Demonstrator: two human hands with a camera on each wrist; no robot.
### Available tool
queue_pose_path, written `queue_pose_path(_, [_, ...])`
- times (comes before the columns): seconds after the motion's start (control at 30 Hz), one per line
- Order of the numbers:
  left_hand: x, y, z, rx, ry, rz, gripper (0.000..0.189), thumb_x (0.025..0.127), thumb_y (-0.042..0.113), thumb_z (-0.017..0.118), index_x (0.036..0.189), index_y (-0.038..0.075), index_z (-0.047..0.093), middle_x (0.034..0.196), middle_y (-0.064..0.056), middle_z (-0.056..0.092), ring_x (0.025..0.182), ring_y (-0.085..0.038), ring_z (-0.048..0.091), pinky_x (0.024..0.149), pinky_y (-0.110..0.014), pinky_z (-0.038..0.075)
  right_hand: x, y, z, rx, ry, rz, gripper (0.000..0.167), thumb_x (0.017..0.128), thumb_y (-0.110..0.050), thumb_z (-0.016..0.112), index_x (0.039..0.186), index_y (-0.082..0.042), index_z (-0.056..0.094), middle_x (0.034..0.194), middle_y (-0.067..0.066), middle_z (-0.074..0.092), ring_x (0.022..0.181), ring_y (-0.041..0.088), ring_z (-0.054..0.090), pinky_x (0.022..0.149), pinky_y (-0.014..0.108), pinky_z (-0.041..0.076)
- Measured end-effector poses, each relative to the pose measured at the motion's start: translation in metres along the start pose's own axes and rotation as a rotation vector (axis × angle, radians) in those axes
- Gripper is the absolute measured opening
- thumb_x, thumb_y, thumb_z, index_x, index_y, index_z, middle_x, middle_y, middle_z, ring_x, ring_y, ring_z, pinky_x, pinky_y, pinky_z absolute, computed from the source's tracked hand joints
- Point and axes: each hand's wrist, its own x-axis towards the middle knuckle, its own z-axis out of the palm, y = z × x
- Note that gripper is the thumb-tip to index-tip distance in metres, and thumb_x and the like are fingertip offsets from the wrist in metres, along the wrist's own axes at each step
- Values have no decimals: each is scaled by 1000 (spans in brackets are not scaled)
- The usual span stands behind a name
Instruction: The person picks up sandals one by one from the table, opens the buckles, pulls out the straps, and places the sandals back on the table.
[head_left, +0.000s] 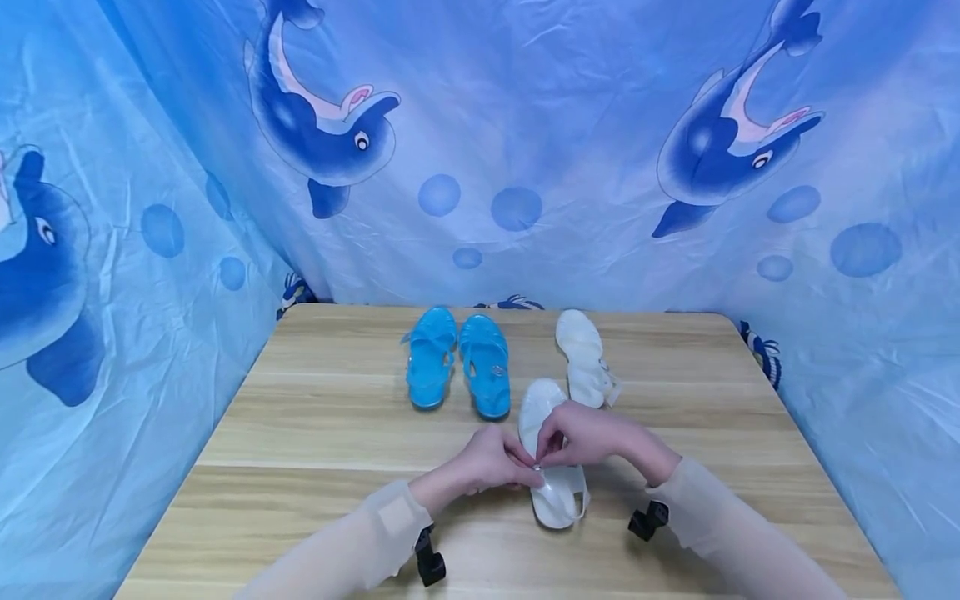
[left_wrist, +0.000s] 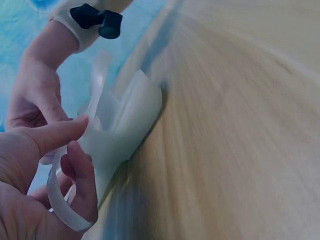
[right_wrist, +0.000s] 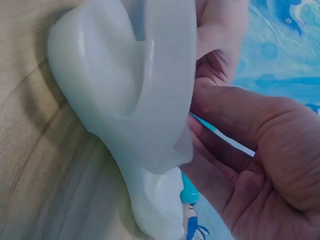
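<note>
A translucent white jelly sandal (head_left: 557, 502) rests on the wooden table with its toe pointing away from me. Over its middle, my left hand (head_left: 493, 458) pinches the sandal's strap (left_wrist: 65, 214) between thumb and fingers; in the left wrist view the strap's end loops round a finger. Close against it, my right hand (head_left: 583, 433) pinches at the same fastening from the right side. Its thumb (right_wrist: 227, 107) and fingertips meet by the strap in the right wrist view. The exact spot of the fastening is hidden by the fingers.
A second white sandal (head_left: 580, 342) lies just beyond, its side strap sticking out to the right. Two blue sandals (head_left: 430, 371) stand side by side at the back left. Behind the wooden table (head_left: 315, 433) hangs a blue curtain (head_left: 480, 150) printed with dolphins.
</note>
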Motion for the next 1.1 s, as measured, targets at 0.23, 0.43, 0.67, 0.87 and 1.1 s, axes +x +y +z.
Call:
queue_pose_path(0.23, [4, -4, 5, 89, 64, 136, 20, 73, 18, 98, 79, 11, 80, 69, 2, 75, 63, -9, 68, 58, -24, 56, 7, 3, 0, -29, -36, 14, 5, 90, -14, 86, 89, -17, 82, 80, -14, 75, 74, -6, 64, 71, 17, 57])
queue_pose_path(0.43, [7, -3, 11, 238, 132, 257, 24, 75, 28, 98, 71, 13, 79, 59, 10, 69, 63, 2, 60, 57, -18, 51, 1, 11, 6, -57, 7, -46, 8, 89, -11, 86, 91, -18, 83, 88, -12, 77, 84, 0, 70, 79, 21, 61])
queue_pose_path(0.67, [2, -3, 16, 409, 178, 413, 26, 80, 24, 93, 64, 15, 75, 52, 14, 55, 54, 7, 45, 50, -12, 36, 0, 11, 18, -229, 49, -164, 13, 87, -13, 82, 90, -17, 71, 86, -10, 64, 74, -3, 53, 67, 11, 46])
queue_pose_path(0.87, [-2, -4, 18, 583, 233, 548, 16, 84, 23, 89, 73, 15, 81, 61, 8, 70, 56, 10, 43, 50, -7, 34, -10, 15, 32, -306, 151, -198, 18, 82, -10, 76, 91, -18, 63, 83, -9, 59, 75, -5, 48, 65, 9, 44])
queue_pose_path(1.1, [0, -10, 17, 424, 260, 507, 11, 84, 19, 89, 89, 9, 86, 75, 0, 76, 63, 3, 61, 58, -8, 47, -16, 24, 39, -169, 242, -171, 21, 85, -6, 74, 99, -19, 68, 87, -9, 65, 78, -1, 58, 68, 12, 51])
